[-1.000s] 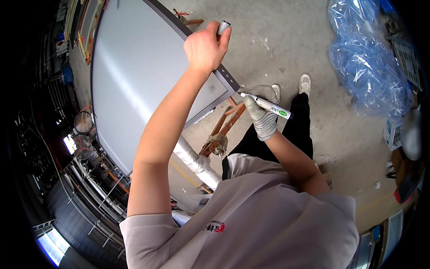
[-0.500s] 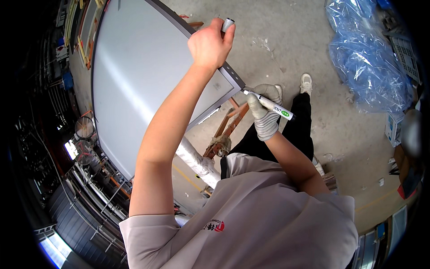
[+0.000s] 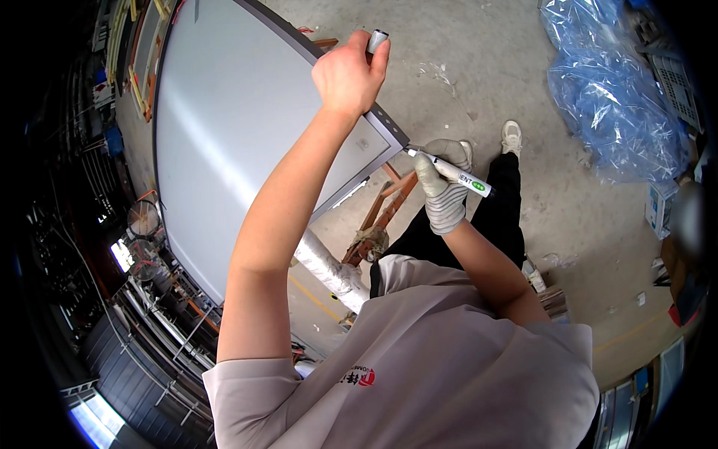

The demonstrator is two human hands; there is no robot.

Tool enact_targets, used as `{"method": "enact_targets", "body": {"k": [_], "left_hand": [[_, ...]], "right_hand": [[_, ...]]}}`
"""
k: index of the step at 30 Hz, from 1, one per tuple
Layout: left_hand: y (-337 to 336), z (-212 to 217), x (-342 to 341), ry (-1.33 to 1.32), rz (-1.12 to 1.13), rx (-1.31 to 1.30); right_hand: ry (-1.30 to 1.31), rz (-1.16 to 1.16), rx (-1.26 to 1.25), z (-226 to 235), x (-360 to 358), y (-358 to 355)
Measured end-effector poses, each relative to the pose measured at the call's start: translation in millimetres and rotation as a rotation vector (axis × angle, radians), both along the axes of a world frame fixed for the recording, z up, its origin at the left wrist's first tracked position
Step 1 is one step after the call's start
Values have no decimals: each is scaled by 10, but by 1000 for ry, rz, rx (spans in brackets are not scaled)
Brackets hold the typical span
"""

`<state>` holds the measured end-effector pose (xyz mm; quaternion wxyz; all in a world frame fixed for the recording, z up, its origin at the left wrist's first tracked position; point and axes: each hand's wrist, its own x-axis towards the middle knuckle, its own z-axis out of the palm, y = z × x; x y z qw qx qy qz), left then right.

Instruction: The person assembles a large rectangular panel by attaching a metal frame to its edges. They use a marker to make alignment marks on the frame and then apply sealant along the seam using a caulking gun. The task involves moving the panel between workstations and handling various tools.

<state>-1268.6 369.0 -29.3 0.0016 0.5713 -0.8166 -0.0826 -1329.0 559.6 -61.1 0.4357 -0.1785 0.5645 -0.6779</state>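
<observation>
A large grey panel [image 3: 232, 105] with a dark frame lies in front of me, supported from below. My bare left hand [image 3: 348, 78] rests at the panel's edge, its fingers closed on a short light-grey marker cap [image 3: 376, 43] with a dark end. In a striped, light-coloured work glove, my right hand [image 3: 441, 191] grips a white marker pen [image 3: 465, 179] with a green mark and a dark rear end. The pen's front end is at the panel's near right corner; whether its tip touches the frame is too small to tell.
Wooden trestle legs [image 3: 393, 198] and a foil-like wrapped tube [image 3: 329, 269] are under the panel's near side. Crumpled blue plastic sheeting [image 3: 609, 97] lies on the floor at the right. Two fans [image 3: 143, 218] and stacked metal profiles stand at the left.
Almost nothing differs. Both hands keep their grips, with the pen at the same corner; the whole view has shifted very slightly.
</observation>
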Motion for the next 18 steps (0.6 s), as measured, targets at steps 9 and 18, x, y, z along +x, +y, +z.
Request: {"method": "enact_targets", "body": {"k": [9, 18], "left_hand": [[-10, 4, 2, 1, -4, 0], [-3, -11, 19, 27, -3, -14]], "right_hand": [[-55, -34, -43, 9, 1, -4], [-241, -78, 71, 26, -26, 5]]}}
